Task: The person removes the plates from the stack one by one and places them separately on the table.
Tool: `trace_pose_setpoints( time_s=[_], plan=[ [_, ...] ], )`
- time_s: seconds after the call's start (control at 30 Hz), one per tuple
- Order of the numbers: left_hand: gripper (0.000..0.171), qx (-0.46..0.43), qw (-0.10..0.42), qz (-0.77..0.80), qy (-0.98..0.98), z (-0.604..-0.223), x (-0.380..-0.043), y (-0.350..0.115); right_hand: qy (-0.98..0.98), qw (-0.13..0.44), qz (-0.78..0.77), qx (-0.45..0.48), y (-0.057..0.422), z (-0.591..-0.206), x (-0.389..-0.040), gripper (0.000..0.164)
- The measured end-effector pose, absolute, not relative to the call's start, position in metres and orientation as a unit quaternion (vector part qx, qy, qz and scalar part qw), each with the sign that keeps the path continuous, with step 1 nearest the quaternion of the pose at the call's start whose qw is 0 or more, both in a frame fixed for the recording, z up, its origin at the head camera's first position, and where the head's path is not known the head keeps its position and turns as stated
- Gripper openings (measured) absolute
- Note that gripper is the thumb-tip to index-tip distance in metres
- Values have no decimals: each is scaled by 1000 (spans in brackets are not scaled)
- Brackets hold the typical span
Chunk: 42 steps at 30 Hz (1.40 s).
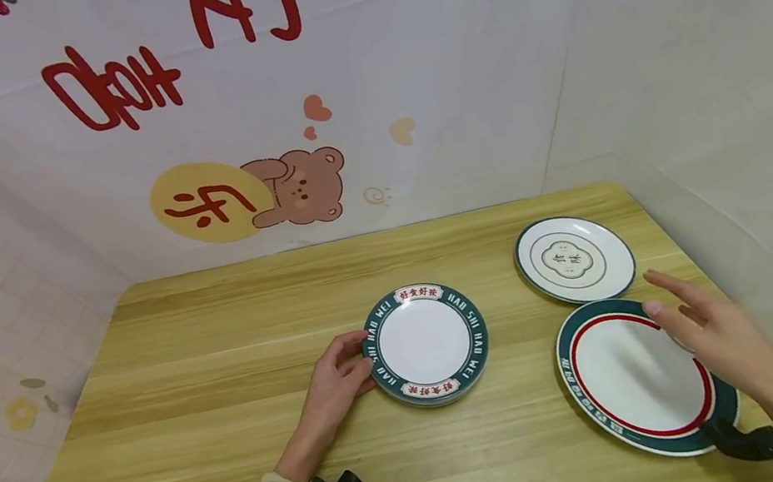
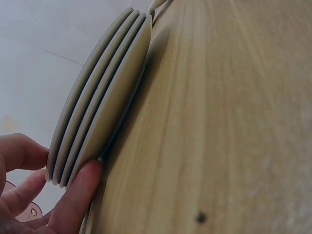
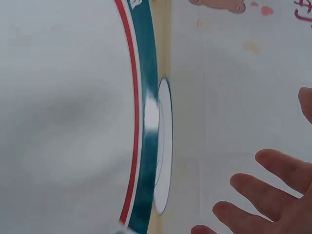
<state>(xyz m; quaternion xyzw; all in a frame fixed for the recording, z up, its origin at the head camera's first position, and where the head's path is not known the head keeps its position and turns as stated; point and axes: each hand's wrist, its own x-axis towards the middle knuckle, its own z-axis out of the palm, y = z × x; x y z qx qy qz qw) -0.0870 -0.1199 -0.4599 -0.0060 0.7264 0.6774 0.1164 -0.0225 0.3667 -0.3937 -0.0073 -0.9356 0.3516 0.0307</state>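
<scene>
Mid-table stands a stack of small plates (image 1: 425, 343) with green lettered rims. My left hand (image 1: 337, 377) pinches its left edge, and in the left wrist view the thumb (image 2: 78, 195) is low on the stacked plates (image 2: 97, 97) while fingers touch the top rim. To the right lies a large plate (image 1: 636, 378) with a green rim and a red ring. Over its right side hovers my right hand (image 1: 720, 336), fingers spread and holding nothing; the right wrist view shows these fingers (image 3: 263, 195) apart from the large plate's rim (image 3: 148, 146).
Behind the large plate is a white plate (image 1: 575, 257) with a thin dark rim and a printed emblem. The wooden table (image 1: 224, 368) meets a printed white backdrop (image 1: 452, 79) at the back and a pale sheet (image 1: 735, 93) on the right.
</scene>
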Motion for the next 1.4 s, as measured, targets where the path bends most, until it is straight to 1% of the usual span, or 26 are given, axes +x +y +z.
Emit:
trace_pose_setpoints(
  time_s=[0.13, 0.47, 0.83, 1.07, 1.3, 1.4],
  plan=[
    [44, -5, 116, 676, 728, -459, -86, -119, -937, 69, 343, 23, 346, -388, -25, 57],
    [43, -8, 113, 670, 734, -457, -87, -120, -927, 88, 355, 78, 296, -378, -33, 53],
    [43, -3, 112, 672, 732, -458, -86, -120, -917, 45, 381, 108, 251, -379, -49, 51],
    [42, -1, 108, 670, 734, -457, -85, -119, -894, 1, 437, 97, 231, -387, -60, 55],
    [41, -1, 107, 669, 736, -457, -84, -119, -883, -15, 458, 106, 211, -396, -70, 51],
    [42, -3, 105, 670, 734, -457, -83, -119, -880, -30, 462, 104, 202, -400, -76, 53]
  ],
)
